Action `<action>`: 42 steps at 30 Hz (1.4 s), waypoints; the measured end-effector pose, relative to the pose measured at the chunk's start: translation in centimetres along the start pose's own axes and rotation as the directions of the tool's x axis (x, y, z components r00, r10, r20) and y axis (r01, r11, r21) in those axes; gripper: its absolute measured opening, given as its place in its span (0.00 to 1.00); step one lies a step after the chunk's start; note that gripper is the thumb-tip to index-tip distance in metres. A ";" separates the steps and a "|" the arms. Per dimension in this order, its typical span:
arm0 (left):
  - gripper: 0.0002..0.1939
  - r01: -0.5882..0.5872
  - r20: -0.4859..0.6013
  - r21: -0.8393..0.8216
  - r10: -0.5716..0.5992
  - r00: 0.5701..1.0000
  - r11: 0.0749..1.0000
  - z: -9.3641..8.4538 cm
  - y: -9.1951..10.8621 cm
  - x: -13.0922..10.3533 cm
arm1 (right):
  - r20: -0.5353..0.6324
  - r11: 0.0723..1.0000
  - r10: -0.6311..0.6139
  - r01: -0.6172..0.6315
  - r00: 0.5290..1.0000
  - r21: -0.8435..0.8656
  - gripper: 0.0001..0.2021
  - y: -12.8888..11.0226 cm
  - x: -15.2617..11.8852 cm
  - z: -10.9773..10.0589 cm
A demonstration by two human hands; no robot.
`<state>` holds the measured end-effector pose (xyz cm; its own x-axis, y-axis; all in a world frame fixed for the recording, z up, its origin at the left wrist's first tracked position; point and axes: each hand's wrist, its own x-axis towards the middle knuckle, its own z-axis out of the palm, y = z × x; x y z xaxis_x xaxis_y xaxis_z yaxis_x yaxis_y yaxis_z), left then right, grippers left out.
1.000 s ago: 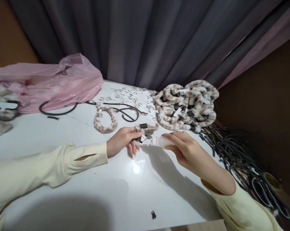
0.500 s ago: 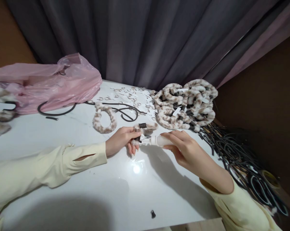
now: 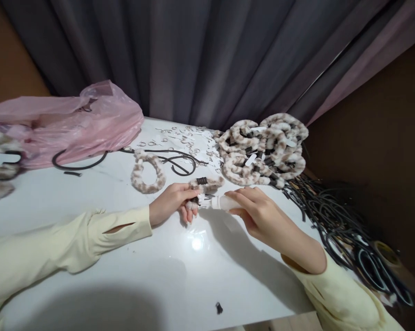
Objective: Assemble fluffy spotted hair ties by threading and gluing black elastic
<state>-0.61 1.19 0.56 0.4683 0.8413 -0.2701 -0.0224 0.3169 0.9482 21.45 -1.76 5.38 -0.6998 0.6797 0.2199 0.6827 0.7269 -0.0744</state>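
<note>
Bottle of white plastic (image 3: pixel 222 202), gripped by the right hand (image 3: pixel 265 214), needs steady aim beside brown-and-white furry band (image 3: pixel 213 184) the left hand (image 3: pixel 168 201) pinches.

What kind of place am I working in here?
Probably a small craft workspace: fluffy rings are heaped on the white table, beside a tangle of black cords, and your right hand holds a white bottle.

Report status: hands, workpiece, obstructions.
Left hand gripping fluffy piece. Right hand holding white bottle, nozzle at the piece. Nothing visible between them; loose fluffy ring lies beyond left hand.
</note>
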 end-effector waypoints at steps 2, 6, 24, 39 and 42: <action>0.13 0.000 -0.001 0.003 0.000 1.000 1.000 0.0 0.0 0.0 | -0.003 1.000 0.002 -0.002 1.000 -0.008 0.10 0.0 0.0 0.0; 0.14 -0.001 -0.006 -0.002 0.001 1.000 1.000 -0.1 -0.1 0.1 | -0.012 1.000 0.002 -0.002 1.000 -0.007 0.10 0.0 0.2 0.1; 0.16 -0.011 0.004 0.047 0.011 1.000 0.999 -0.1 -0.2 0.0 | -0.333 0.474 0.817 -0.220 0.470 0.853 0.12 8.2 -5.8 -4.1; 0.15 -0.008 -0.012 0.065 0.009 1.000 0.998 0.3 0.0 -0.3 | -0.028 0.176 0.936 -0.397 0.350 0.901 0.22 13.0 -6.3 3.6; 0.14 -0.012 -0.010 0.072 0.013 1.000 0.997 0.4 0.0 -0.3 | -0.016 0.194 0.929 -0.449 0.369 0.873 0.23 12.8 -6.6 3.2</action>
<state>-0.40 0.74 0.67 0.4588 0.8498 -0.2597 0.0357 0.2744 0.9610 34.19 3.39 -0.16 0.3792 0.9249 0.0279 0.2624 -0.0786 -0.9617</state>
